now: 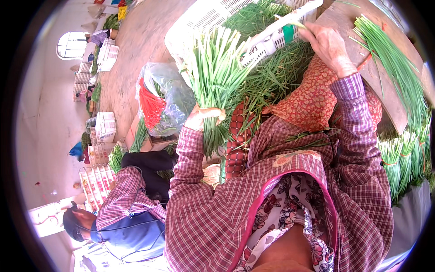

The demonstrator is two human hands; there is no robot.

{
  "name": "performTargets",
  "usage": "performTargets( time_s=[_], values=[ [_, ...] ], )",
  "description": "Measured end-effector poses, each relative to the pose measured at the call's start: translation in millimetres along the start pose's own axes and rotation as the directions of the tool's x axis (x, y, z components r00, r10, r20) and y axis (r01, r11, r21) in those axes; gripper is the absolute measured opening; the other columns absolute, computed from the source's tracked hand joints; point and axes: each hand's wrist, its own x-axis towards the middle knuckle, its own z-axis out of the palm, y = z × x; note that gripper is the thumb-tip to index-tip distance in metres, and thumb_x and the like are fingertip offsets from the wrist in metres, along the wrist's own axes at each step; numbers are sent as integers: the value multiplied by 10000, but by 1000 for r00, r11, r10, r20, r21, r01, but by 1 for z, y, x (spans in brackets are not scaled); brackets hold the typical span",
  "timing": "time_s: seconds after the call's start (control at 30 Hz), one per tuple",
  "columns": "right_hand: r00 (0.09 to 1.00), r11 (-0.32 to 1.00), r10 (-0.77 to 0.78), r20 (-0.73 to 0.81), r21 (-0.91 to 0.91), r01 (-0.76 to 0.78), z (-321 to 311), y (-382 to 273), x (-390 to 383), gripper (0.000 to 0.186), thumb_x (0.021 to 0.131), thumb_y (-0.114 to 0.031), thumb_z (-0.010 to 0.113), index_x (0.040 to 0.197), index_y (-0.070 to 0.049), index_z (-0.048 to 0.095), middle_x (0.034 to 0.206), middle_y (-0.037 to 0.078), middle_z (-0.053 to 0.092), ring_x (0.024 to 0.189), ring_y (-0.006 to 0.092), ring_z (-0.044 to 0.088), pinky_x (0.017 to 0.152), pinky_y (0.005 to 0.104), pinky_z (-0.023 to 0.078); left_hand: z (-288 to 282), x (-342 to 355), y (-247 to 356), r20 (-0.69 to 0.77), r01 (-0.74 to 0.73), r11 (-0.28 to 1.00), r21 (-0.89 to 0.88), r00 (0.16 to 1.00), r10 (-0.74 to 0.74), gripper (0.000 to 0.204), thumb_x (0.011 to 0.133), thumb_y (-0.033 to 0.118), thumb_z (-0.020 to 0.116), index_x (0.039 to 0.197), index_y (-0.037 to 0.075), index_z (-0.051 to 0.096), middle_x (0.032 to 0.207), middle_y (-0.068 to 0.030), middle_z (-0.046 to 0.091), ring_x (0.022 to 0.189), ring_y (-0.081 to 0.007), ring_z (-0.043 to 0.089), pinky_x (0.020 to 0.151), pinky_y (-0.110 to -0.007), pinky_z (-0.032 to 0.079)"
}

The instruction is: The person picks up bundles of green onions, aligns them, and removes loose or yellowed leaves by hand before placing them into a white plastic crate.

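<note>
Wall (50, 90): pale, marked | Floor (136, 43): brown, unevenly toned | Window (72, 45): arched, dark bars, overexposed | Light: bright, glare at lower left

The stalks (210, 75) are green and white, the crate (195, 20) white, the sleeves (358, 124) purple-checked.

A thick bundle of green stalks (215, 68) is fanning out from the left hand (204, 118) — pale ends pointing away from the person, darker leaves trailing behind. Over there, a slim pale-green stalk (297, 23) is poking leftward from the right hand (324, 44).
</note>
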Motion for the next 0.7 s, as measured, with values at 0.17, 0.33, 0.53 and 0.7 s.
performTargets(
  time_s=[0.17, 0.33, 0.53, 0.7],
  values=[
    [957, 956, -217, -191, 157, 248, -17, -62, -12, 435, 847, -502, 655, 1007, -100, 698, 933, 149, 702, 833, 296, 694, 726, 369, 558, -1, 7, -5, -2, -6, 999, -50, 1000, 6, 365, 745, 121, 751, 1050, -28, 617, 771, -131, 671, 628, -206, 643, 535, -301, 499],
    [972, 918, -211, -101, 323, 233, 17, -103, -19, 269, 851, -343, 687, 883, -76, 684, 832, 94, 690, 710, 248, 669, 655, 351, 534, 24, 11, 8, 17, 2, 1000, -26, 1000, -1, 433, 735, 146, 770, 1090, -31, 595, 764, -133, 663, 629, -214, 636, 543, -309, 503],
    [964, 987, -100, -246, 100, 128, 27, -59, -10, 126, 822, -263, 678, 863, -147, 708, 794, 37, 652, 692, 229, 649, 628, 366, 529, 24, 12, 9, 41, -21, 999, -24, 999, 22, 458, 730, 131, 756, 1119, -34, 581, 761, -142, 664, 646, -223, 643, 549, -316, 506],
    [933, 977, -186, -309, 44, 209, -9, -62, -6, 255, 815, -363, 698, 981, -169, 698, 906, 23, 609, 903, 223, 608, 799, 387, 477, 22, 8, 6, 43, -32, 999, -29, 999, 33, 474, 737, 95, 733, 1156, -38, 557, 768, -158, 667, 657, -236, 649, 550, -328, 509]
  ],
)
